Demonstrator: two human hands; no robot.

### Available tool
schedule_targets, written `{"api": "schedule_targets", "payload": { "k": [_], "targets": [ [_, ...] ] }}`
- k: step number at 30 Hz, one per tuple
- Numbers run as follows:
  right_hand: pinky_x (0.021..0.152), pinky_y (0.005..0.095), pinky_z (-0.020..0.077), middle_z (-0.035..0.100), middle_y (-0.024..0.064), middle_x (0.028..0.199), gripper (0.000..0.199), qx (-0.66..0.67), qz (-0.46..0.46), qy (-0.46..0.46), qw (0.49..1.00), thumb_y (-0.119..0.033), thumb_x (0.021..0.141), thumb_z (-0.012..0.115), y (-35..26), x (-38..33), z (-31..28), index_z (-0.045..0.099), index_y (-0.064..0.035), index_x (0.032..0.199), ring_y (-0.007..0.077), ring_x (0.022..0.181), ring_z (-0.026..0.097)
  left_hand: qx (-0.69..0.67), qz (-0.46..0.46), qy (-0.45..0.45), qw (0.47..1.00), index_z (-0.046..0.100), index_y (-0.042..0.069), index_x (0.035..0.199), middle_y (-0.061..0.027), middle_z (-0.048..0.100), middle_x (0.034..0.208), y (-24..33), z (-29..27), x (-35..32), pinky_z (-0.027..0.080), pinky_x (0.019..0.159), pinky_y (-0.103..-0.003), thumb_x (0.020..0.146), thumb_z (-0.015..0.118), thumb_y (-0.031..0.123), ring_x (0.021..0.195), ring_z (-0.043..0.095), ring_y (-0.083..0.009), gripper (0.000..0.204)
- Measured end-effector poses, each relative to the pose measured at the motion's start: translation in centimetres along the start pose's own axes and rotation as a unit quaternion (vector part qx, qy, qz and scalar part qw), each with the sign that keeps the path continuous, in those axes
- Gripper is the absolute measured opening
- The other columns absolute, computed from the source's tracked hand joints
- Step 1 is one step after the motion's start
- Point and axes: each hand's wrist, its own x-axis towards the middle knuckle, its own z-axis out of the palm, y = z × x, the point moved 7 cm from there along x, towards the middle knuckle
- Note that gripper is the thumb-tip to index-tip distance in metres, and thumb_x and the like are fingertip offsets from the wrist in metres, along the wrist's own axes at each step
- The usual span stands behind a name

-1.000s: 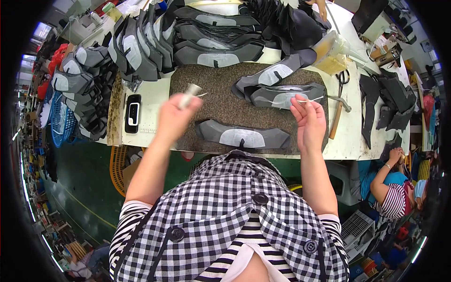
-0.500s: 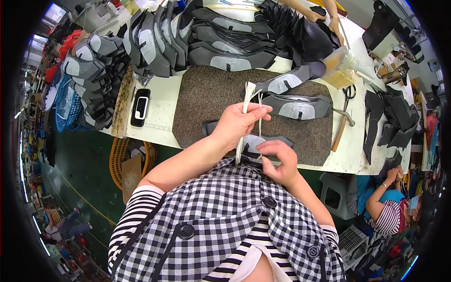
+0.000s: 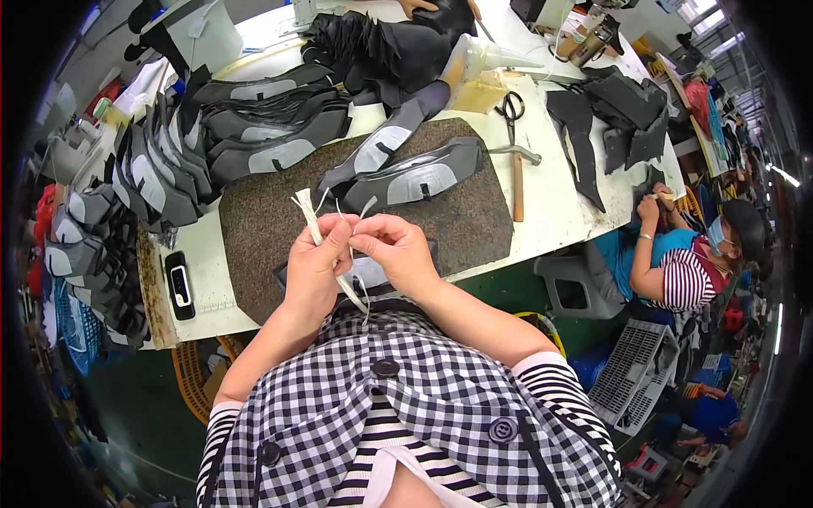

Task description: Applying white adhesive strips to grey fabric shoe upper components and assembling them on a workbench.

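Observation:
A bundle of white strands (image 3: 306,207) runs through my left hand (image 3: 315,258), its frayed top sticking out above the fist and its lower end hanging by my apron. My right hand (image 3: 396,254) meets the left at the fingertips and pinches a thin white strand from the bundle. Just beyond my hands, dark curved pieces (image 3: 453,172) with light grey patches lie on a brown mat (image 3: 262,229). Another such piece (image 3: 370,269) lies partly hidden behind my hands.
A hammer (image 3: 518,188) and black scissors (image 3: 510,123) lie right of the mat, near black scraps (image 3: 622,110). Dark pieces (image 3: 279,144) are stacked at the far left. A black device (image 3: 179,286) sits by the left edge. Two co-workers are nearby, one (image 3: 677,262) at the right.
My right hand has risen from beside my apron to meet my left hand's fingertips. The whole view has swung toward the right.

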Motion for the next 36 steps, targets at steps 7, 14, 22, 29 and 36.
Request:
{"api": "schedule_targets", "payload": {
  "k": [7,14,22,29,36],
  "targets": [
    [0.089,0.0313,0.0477,0.065,0.0091,0.108,0.008,0.166,0.020,0.016,0.986,-0.015,0.095,0.060,1.2,0.1,-0.7,0.062,-0.0067,0.095,0.0159,0.098,0.061,-0.093,0.045,0.114,0.988,0.061,0.006,0.101,0.0003,0.058,0.083,1.1,-0.8,-0.5,0.045,0.071,-0.030,0.096,0.059,0.026,0.073,0.051,-0.0116,0.021],
    [0.050,0.0189,0.0354,0.056,0.0007,0.080,0.007,-0.042,0.031,0.094,0.994,-0.013,0.098,0.054,-4.8,-2.4,-12.9,0.050,-0.0109,0.093,0.0041,0.054,0.038,0.267,0.042,0.140,0.952,0.053,0.008,0.096,-0.0006,0.050,0.069,6.8,-18.1,-6.0,0.038,0.053,-0.023,0.097,0.056,0.023,0.059,0.045,-0.0082,0.015],
    [0.070,0.0331,0.0507,0.067,0.0115,0.080,0.013,-0.470,0.129,-0.114,0.866,-0.014,0.088,0.064,7.9,-0.7,-3.8,0.063,-0.0009,0.091,0.0228,0.075,0.065,0.669,0.139,0.039,0.729,0.064,0.010,0.108,-0.0097,0.065,0.095,-5.4,-15.8,-9.0,0.052,0.077,-0.042,0.078,0.057,0.004,0.088,0.062,-0.0332,0.032],
    [0.074,0.0403,0.0518,0.068,0.0152,0.086,0.014,-0.560,0.084,-0.206,0.798,-0.018,0.083,0.065,14.5,3.4,2.3,0.069,-0.0065,0.088,0.0321,0.081,0.066,0.701,0.263,0.058,0.661,0.058,0.000,0.120,-0.0123,0.056,0.128,-8.5,-15.9,-4.9,0.045,0.100,-0.040,0.079,0.051,0.000,0.123,0.051,-0.0315,0.041],
    [0.075,0.0417,0.0521,0.069,0.0139,0.084,0.014,-0.620,0.158,-0.214,0.738,-0.021,0.079,0.066,15.9,4.9,2.4,0.071,-0.0095,0.086,0.0321,0.084,0.067,0.704,0.241,0.033,0.667,0.057,0.000,0.122,-0.0114,0.052,0.135,-9.3,-16.2,-4.6,0.043,0.102,-0.039,0.082,0.049,0.004,0.127,0.048,-0.0308,0.040]
  ]
}}
